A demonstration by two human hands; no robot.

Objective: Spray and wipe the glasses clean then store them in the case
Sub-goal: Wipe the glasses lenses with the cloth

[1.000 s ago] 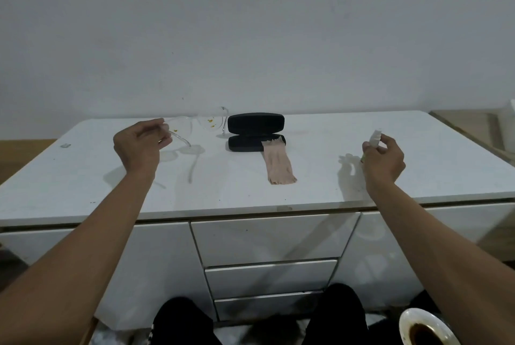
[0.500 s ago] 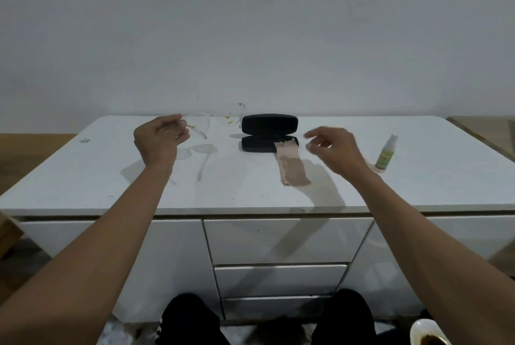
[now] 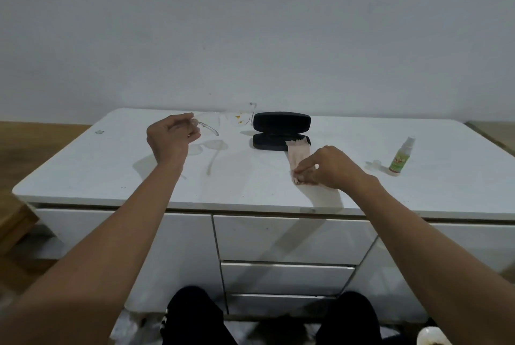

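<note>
Clear-framed glasses (image 3: 223, 120) hang above the white cabinet top (image 3: 111, 172), held by one temple arm in my left hand (image 3: 170, 138). To their right a black glasses case (image 3: 281, 130) lies open. A pinkish cloth (image 3: 298, 152) stretches from the case's front edge toward me; my right hand (image 3: 326, 166) pinches its near end on the tabletop. A small spray bottle (image 3: 401, 155) with a green label stands at the right, apart from both hands, with its clear cap (image 3: 375, 163) lying beside it.
White drawers (image 3: 287, 238) sit under the cabinet top, and my dark-clothed knees are below them. A small pale object (image 3: 99, 131) lies near the top's far left edge. Wooden surfaces flank both ends. A white bowl (image 3: 432, 337) shows at the bottom right.
My right hand set the spray bottle down at the right, crossed left over the table, and now pinches the cloth's near end. My left hand keeps holding the glasses.
</note>
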